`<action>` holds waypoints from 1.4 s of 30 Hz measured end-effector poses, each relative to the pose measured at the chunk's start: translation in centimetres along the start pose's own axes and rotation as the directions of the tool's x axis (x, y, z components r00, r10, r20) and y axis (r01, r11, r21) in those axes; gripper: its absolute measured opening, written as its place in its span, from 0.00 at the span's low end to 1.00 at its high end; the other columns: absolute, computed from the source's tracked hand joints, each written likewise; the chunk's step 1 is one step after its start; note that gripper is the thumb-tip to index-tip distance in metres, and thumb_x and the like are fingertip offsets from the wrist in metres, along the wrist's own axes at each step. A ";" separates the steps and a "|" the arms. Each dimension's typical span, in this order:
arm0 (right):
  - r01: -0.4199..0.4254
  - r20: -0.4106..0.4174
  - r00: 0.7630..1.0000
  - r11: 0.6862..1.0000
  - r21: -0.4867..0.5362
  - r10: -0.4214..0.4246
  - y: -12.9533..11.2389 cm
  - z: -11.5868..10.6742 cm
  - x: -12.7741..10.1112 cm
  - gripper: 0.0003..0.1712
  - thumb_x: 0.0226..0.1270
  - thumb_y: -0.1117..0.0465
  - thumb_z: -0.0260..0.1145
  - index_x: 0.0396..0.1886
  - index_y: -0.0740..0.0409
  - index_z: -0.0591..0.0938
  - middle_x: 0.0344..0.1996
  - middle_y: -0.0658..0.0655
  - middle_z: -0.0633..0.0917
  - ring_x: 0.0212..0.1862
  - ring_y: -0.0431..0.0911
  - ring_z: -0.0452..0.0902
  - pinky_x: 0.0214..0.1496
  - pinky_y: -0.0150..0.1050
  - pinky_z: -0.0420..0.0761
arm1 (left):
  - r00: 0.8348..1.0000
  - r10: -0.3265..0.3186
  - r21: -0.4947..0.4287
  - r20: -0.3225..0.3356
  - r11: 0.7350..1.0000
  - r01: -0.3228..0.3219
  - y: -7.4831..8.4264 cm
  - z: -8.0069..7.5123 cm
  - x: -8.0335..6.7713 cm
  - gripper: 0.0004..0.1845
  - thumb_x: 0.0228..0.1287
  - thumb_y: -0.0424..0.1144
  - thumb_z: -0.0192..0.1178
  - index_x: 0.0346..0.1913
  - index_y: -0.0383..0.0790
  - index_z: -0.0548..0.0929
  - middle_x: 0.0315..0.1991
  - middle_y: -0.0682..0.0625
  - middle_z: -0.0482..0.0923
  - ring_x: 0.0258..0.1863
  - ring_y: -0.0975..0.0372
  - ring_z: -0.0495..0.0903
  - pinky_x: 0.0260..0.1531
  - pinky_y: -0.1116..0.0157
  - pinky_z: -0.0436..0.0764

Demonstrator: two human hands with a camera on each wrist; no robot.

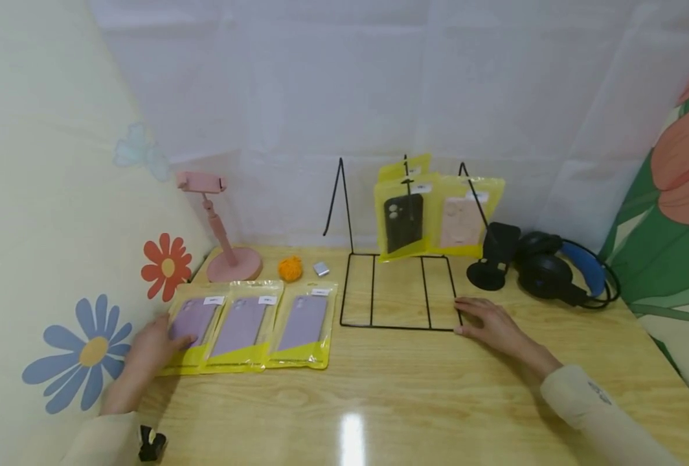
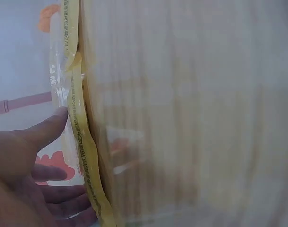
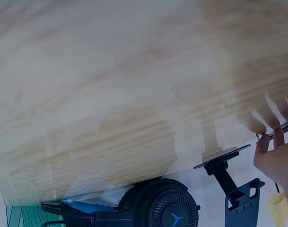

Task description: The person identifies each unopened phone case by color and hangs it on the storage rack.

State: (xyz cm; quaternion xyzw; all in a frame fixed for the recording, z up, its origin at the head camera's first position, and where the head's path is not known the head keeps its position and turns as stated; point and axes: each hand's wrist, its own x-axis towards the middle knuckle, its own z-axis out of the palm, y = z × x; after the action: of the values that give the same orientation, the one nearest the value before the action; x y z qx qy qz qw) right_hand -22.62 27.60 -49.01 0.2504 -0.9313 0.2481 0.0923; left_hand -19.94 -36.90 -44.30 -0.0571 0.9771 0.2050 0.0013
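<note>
- Three flat packets with purple cases (image 1: 239, 327) laid side by side on the desk (image 1: 414, 401), between 7 and 8 o'clock from the head view's centre; clear film on top, yellow strip at the near end.
- Probably light enough for one hand; stiff in the middle where filled by the case, soft and crinkly round the margins. Film glossy, so likely slippery; hardly fragile, though easily creased.
- Best held across both long edges at the case, or pinched at the flat far margin; near neighbours edge to edge, so easily dragged along.
- Left hand (image 1: 155, 343) at 8 o'clock, on the outermost packet (image 1: 200, 320): thumb over the face, fingers spread apart by the outer edge.
- Right hand (image 1: 490, 327) at 4 o'clock, pinching the near right corner of a black wire rack (image 1: 372, 291); thin, stiff, perhaps quick to slide if bumped.
- On the rack, near 3 o'clock: a black-case packet (image 1: 404, 223) and a pink-case packet (image 1: 461, 223), another partly hidden behind.
- Desk smooth, pale wood grain, glare at 6 o'clock. Pink stand (image 1: 219, 230) towards 9, orange ball (image 1: 289, 268) at 8, headphones (image 1: 545, 275) past 3.
- White cloth (image 1: 321, 97) behind, at 12; painted flowers on both sides.
</note>
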 end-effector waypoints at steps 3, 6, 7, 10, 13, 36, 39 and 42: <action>-0.005 0.002 1.000 1.000 0.006 0.005 0.0 -0.1 0.0 0.33 0.59 0.51 0.71 0.61 0.62 0.77 0.62 0.63 0.75 0.63 0.61 0.68 0.59 0.66 0.65 | 1.000 -0.002 -0.001 0.004 1.000 0.002 0.1 0.0 0.2 0.38 0.60 0.42 0.66 0.60 0.15 0.60 0.49 0.21 0.67 0.41 0.36 0.69 0.44 0.39 0.74; 0.010 0.001 1.000 1.000 0.011 -0.011 0.2 0.1 0.1 0.33 0.59 0.52 0.71 0.61 0.63 0.77 0.62 0.64 0.75 0.63 0.62 0.68 0.60 0.65 0.64 | 1.000 -0.012 -0.004 0.021 1.000 0.012 0.2 -0.2 0.2 0.41 0.59 0.44 0.67 0.61 0.16 0.60 0.50 0.21 0.67 0.42 0.36 0.68 0.46 0.38 0.73; 0.009 0.005 1.000 1.000 0.013 -0.009 0.1 0.1 0.0 0.33 0.59 0.52 0.71 0.61 0.63 0.77 0.62 0.64 0.75 0.63 0.62 0.68 0.61 0.65 0.64 | 1.000 -0.014 -0.003 0.027 1.000 0.014 0.2 -0.2 0.2 0.42 0.59 0.45 0.67 0.62 0.16 0.59 0.51 0.20 0.66 0.43 0.35 0.68 0.47 0.37 0.73; 0.008 0.012 1.000 1.000 0.008 -0.008 0.1 0.2 0.0 0.33 0.60 0.52 0.71 0.61 0.63 0.77 0.62 0.64 0.75 0.63 0.62 0.68 0.61 0.65 0.64 | 1.000 -0.009 0.010 0.023 1.000 0.009 0.1 -0.2 0.2 0.44 0.57 0.46 0.68 0.63 0.17 0.59 0.52 0.19 0.65 0.43 0.34 0.66 0.47 0.35 0.71; -0.002 0.013 1.000 1.000 0.001 0.002 0.0 0.2 0.0 0.33 0.60 0.51 0.70 0.62 0.62 0.77 0.63 0.64 0.75 0.63 0.62 0.68 0.60 0.65 0.65 | 1.000 -0.022 0.026 0.022 0.999 0.022 0.1 -0.1 0.4 0.47 0.56 0.47 0.68 0.65 0.17 0.57 0.53 0.18 0.61 0.44 0.32 0.63 0.46 0.33 0.69; 0.012 -0.017 1.000 1.000 -0.008 -0.012 -0.2 0.2 -0.2 0.32 0.60 0.52 0.71 0.60 0.63 0.77 0.62 0.65 0.75 0.62 0.62 0.68 0.58 0.66 0.65 | 0.981 0.103 -0.099 -0.162 0.988 -0.120 -0.2 -3.9 0.6 0.22 0.61 0.26 0.53 0.57 0.19 0.70 0.52 0.20 0.69 0.33 0.42 0.72 0.26 0.56 0.71; 0.011 -0.010 1.000 1.000 -0.011 -0.011 -0.3 0.2 -0.2 0.32 0.61 0.52 0.70 0.61 0.63 0.77 0.62 0.64 0.75 0.63 0.62 0.68 0.58 0.66 0.65 | 0.979 0.061 -0.160 -0.195 0.983 -0.093 0.8 -4.9 0.3 0.23 0.63 0.28 0.50 0.60 0.21 0.70 0.56 0.19 0.67 0.37 0.40 0.70 0.30 0.53 0.70; 0.007 0.000 1.000 1.000 0.000 -0.007 -0.3 0.2 -0.2 0.32 0.61 0.52 0.70 0.61 0.63 0.77 0.62 0.64 0.75 0.63 0.62 0.68 0.59 0.66 0.65 | 0.968 0.068 -0.210 -0.241 0.970 -0.121 2.2 -5.6 0.0 0.23 0.67 0.32 0.51 0.63 0.26 0.70 0.61 0.20 0.63 0.48 0.36 0.66 0.42 0.46 0.69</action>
State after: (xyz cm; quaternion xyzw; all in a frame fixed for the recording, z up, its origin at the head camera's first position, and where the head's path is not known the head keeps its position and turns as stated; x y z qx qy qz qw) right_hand -22.31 27.32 -49.11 0.2537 -0.9304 0.2476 0.0931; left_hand -20.04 -37.12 -38.24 -0.0334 0.9428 0.3053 -0.1292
